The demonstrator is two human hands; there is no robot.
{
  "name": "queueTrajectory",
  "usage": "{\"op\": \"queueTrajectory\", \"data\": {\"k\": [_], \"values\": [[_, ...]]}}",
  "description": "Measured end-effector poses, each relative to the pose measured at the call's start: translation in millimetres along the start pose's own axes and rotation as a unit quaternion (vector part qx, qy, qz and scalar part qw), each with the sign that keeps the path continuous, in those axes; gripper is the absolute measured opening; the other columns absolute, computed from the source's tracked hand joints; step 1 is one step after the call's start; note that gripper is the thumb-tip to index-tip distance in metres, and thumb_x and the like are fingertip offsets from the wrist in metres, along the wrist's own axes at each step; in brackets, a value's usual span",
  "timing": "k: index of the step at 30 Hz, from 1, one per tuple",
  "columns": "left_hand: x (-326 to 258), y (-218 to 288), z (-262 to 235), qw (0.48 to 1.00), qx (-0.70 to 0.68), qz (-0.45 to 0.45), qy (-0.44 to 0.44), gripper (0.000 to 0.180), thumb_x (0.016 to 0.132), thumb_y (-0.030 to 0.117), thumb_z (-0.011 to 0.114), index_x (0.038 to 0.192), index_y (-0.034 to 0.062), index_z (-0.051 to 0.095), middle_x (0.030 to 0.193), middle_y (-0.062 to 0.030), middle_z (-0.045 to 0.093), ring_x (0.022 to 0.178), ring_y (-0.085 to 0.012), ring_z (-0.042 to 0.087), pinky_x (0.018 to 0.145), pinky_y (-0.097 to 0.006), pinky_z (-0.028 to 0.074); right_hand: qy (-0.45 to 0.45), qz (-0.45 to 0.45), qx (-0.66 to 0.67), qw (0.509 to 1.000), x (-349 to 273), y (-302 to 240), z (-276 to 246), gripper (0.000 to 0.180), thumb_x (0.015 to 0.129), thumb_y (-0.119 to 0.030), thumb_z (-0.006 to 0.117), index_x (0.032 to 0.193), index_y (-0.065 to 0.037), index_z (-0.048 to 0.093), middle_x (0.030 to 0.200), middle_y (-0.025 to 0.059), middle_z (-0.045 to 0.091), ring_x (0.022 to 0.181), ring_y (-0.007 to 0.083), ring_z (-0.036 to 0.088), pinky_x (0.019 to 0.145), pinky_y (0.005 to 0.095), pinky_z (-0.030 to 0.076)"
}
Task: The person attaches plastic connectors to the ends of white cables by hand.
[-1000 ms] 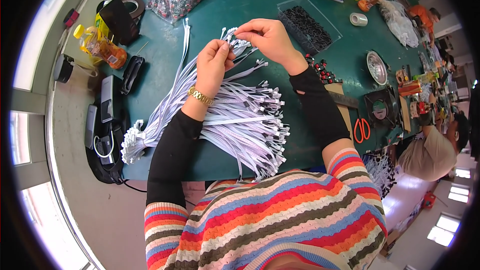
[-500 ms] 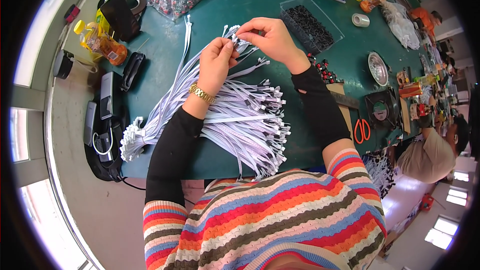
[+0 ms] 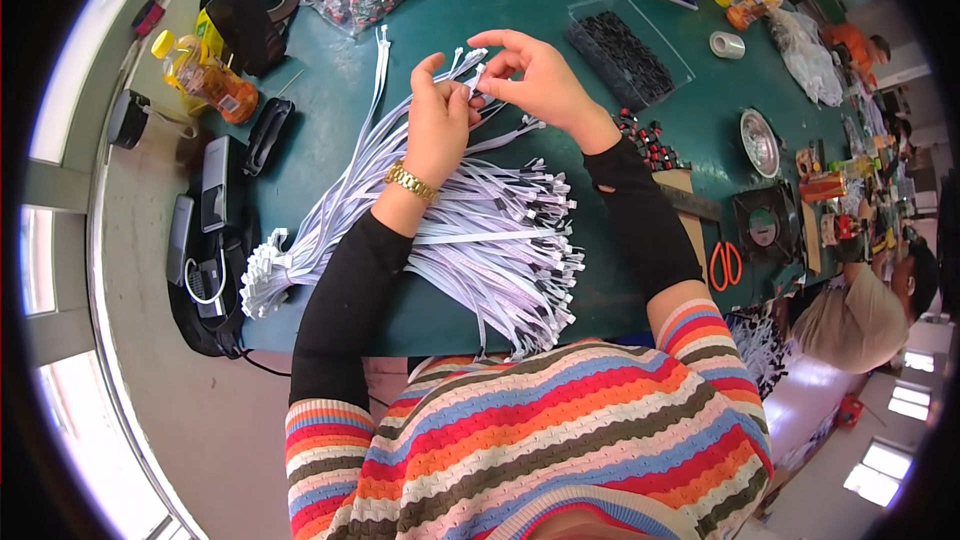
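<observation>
Near the worktop's middle, both hands pinch one cable end; left hand should steady it while right hand seats it squarely above the cable pile.

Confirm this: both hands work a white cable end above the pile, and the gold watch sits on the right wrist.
Wrong wrist. The head view shows the gold watch on the left wrist. The rest holds: the left hand and right hand pinch a white cable end above the pile.
</observation>
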State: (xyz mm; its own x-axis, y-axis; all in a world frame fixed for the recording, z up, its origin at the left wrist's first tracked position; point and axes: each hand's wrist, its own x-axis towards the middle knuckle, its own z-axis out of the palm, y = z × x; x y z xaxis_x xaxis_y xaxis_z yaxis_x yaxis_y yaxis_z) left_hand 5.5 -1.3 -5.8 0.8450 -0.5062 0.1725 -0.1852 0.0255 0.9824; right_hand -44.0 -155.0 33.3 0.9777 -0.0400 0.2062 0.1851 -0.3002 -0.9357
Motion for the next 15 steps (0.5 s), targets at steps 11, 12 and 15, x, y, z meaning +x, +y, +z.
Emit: {"op": "queueTrajectory", "data": {"k": [11,12,15], "values": [[2,-3,-1,0.988,0.085,0.119,0.051,0.06,0.086,-0.003,0.051,0.134,-0.0044,0.015,0.074,-0.0084,0.059,0.058,-0.014,0.058,0.055,-0.025,0.048,0.022,-0.046,-0.004,0.999,0,-5,8,0.05,0.078,-0.001,0.065,0.125,-0.004,0.048,0.078,0.0022,0.061,0.071,0.0066,0.057,0.065,0.0199,0.045],[2,-2,-1,0.992,0.056,0.106,0.047,0.062,0.085,-0.003,0.052,0.135,-0.0038,0.014,0.074,-0.0085,0.06,0.058,-0.0142,0.058,0.055,-0.025,0.049,0.03,-0.03,0.014,0.999,0,-2,5,0.039,0.079,-0.003,0.065,0.116,-0.002,0.055,0.078,0.0021,0.062,0.071,0.0063,0.057,0.065,0.0204,0.045],[2,-2,-1,0.993,0.045,0.098,0.04,0.065,0.085,-0.006,0.051,0.136,-0.002,0.013,0.075,-0.009,0.061,0.057,-0.0143,0.058,0.054,-0.026,0.049,0.002,0.041,-0.044,0.998,1,-2,-5,0.023,0.08,-0.004,0.065,0.102,0.001,0.062,0.079,0.0021,0.063,0.071,0.0059,0.057,0.064,0.0206,0.046]]}}
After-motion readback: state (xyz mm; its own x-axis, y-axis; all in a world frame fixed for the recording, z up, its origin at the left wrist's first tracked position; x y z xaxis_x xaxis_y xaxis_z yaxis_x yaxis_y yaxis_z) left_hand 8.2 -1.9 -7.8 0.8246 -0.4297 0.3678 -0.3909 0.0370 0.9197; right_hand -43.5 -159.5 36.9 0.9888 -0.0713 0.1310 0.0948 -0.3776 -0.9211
